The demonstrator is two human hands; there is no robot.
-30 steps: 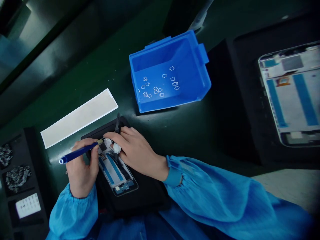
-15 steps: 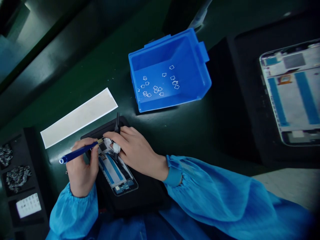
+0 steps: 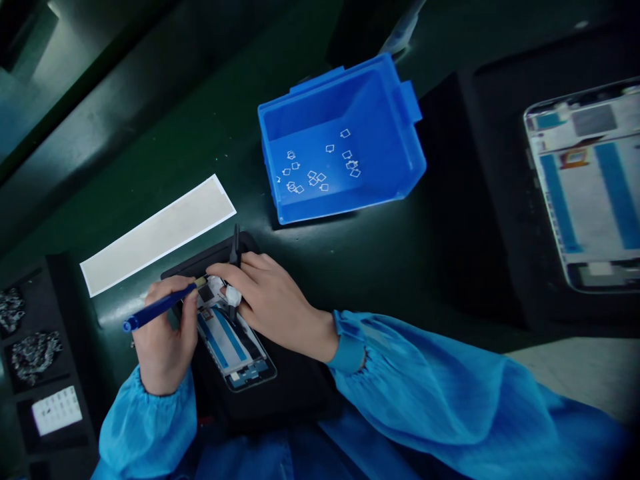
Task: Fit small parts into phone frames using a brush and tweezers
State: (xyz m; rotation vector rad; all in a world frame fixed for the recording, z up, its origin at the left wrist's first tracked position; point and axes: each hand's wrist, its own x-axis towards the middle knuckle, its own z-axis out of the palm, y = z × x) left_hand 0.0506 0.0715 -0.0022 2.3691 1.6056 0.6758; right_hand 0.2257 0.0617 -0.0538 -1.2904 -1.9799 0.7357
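Observation:
A phone frame [image 3: 231, 347] with blue strips lies in a black fixture [image 3: 280, 393] near the bench's front edge. My left hand [image 3: 163, 343] is closed round a blue pen-like tool [image 3: 155, 310], its tip touching the frame's top end. My right hand [image 3: 273, 300] is closed on black tweezers [image 3: 234, 257] held over the same spot, with a white wrap on one fingertip. Both forearms wear blue sleeves.
A blue bin [image 3: 340, 140] holding several small white square parts stands behind the hands. A long white strip [image 3: 157, 233] lies at the left. A black compartment tray [image 3: 43, 363] with small parts sits at the far left. Another phone frame [image 3: 587, 180] rests on a black fixture at right.
Hardly anything differs. The pen's rear end has shifted very slightly and the view has drifted a little; both hands stay at the frame's top end.

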